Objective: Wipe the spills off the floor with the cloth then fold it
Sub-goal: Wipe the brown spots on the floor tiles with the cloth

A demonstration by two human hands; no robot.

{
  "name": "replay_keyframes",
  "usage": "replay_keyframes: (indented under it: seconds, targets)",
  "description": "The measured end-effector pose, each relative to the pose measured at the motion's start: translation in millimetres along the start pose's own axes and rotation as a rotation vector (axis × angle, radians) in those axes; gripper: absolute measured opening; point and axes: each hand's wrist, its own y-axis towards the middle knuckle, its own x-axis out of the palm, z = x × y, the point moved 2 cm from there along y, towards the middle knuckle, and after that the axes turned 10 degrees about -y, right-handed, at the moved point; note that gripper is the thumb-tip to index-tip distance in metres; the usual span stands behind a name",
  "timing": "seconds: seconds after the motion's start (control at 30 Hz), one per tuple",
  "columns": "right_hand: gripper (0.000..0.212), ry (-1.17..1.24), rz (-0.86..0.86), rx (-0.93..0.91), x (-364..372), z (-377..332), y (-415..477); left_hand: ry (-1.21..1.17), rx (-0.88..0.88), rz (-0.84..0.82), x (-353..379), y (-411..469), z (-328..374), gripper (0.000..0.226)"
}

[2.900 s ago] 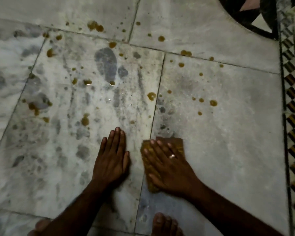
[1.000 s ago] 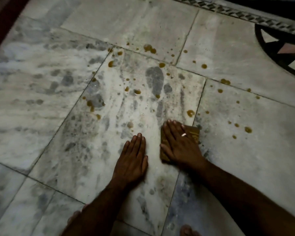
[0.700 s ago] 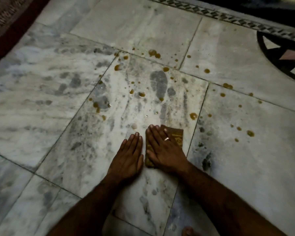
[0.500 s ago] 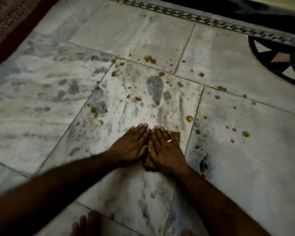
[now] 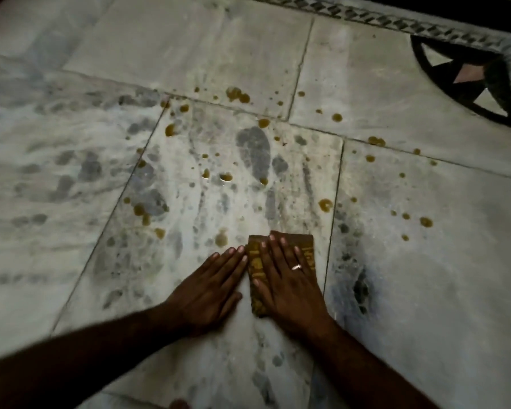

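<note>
Brown, folded and patterned in yellow, the cloth (image 5: 282, 262) lies flat on the marble floor (image 5: 425, 290) under the right hand (image 5: 289, 286), just left of a tile joint and near the bottom middle of the view. Over the last few seconds the cloth has travelled leftward across that joint, from the right-hand slab onto the central one, and the left hand (image 5: 210, 286) has swung in from beside it so that its fingertips now touch the cloth's left edge. That reads as a wiping stroke being pushed toward the thickest scatter of spills, with the second hand perhaps joining to add pressure; the patch of floor nearest the wrists looks free of drops, but most of the mess lies ahead, so the wiping seems barely begun and the folding step is far off. The right hand's fingers (image 5: 273, 249) are laid flat and slightly spread, pressing the cloth down, a ring (image 5: 296, 266) on one of them. The left hand's fingers (image 5: 232, 256) lie flat and close together on bare marble, holding nothing. Counting: one cloth, two hands, one ring. The spills (image 5: 226, 177) are amber-brown drops and blobs, roughly a dozen sizeable ones plus many smaller specks that I cannot count exactly; the nearest (image 5: 221, 239) sits just ahead of the left fingertips. A patterned border strip (image 5: 396, 22) and a dark inlay (image 5: 469, 81) run along the far edge.
</note>
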Motion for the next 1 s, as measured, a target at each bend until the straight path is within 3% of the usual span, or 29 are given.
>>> replay_keyframes:
  seconds: [0.17, 0.27, 0.43, 0.6, 0.67, 0.83, 0.93, 1.0]
  targets:
    - [0.072, -0.027, -0.025, 0.023, 1.5, -4.1, 22.7, -0.014, -0.069, 0.135, 5.7, -10.7, 4.7, 0.064]
    - [0.075, -0.032, -0.031, 0.068, -0.8, -20.0, 29.1, -0.002, -0.235, 0.180, 6.4, -18.3, 0.4, 0.066]
    - [0.073, -0.048, -0.045, -0.150, -3.1, -18.2, -0.1, 0.004, -0.433, 0.214, 7.5, -43.9, -12.5, 0.068]
    - [0.072, -0.045, -0.069, 0.068, -1.3, 3.4, 43.4, 0.012, -0.496, 0.225, 2.1, -47.4, -26.8, 0.070]
    - [0.072, -0.014, -0.070, 0.074, -2.6, -13.3, 74.7, 0.005, -0.475, 0.225, -0.4, -51.2, -33.6, 0.067]
    - [0.070, -0.035, 0.003, -0.122, -7.4, -72.2, 70.4, -0.063, -0.466, 0.260, 1.1, -56.7, -42.2, 0.062]
    - [0.063, -0.047, 0.051, -0.339, -9.6, -59.2, 23.6, -0.034, -0.430, 0.258, -0.8, -60.4, -43.5, 0.061]
    - [0.065, -0.068, 0.020, -0.327, -6.7, -33.9, 21.0, -0.018, -0.412, 0.252, -1.9, -61.7, -41.5, 0.062]
